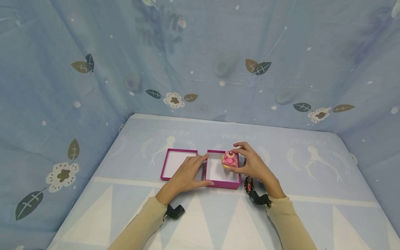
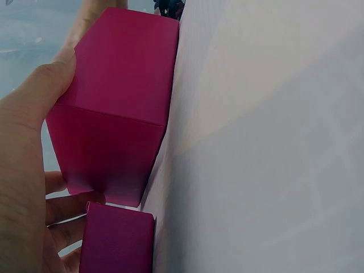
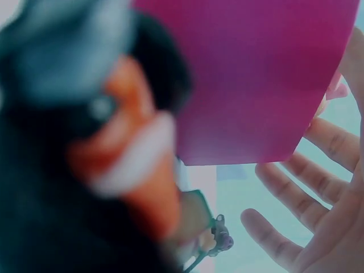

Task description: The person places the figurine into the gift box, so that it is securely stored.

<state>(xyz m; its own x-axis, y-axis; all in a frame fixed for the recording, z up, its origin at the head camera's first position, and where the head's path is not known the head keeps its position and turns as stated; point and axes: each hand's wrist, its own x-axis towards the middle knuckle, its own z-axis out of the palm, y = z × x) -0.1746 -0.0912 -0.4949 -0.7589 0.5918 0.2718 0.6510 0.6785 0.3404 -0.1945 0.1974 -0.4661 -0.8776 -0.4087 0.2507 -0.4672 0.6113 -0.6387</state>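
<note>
My right hand (image 1: 251, 166) pinches a pink bear figurine (image 1: 229, 160) with a yellow base between thumb and fingers, over the right part of an open magenta box (image 1: 223, 184) with a white inside. In the right wrist view the box wall (image 3: 256, 85) hides most of the figurine (image 3: 336, 91), and the other fingers (image 3: 296, 196) spread beside the box. My left hand (image 1: 186, 173) holds the box at its left side, thumb at the front edge and fingers behind. In the left wrist view its thumb (image 2: 54, 79) lies on the box's upper edge.
A shallow magenta box lid (image 1: 163, 172), white inside, lies open left of the box. A dark-haired doll (image 1: 249, 184) is right of the box, under my right wrist. Behind it in the right wrist view shows a small grey-purple toy (image 3: 223, 236). Patterned cloth covers the table and walls.
</note>
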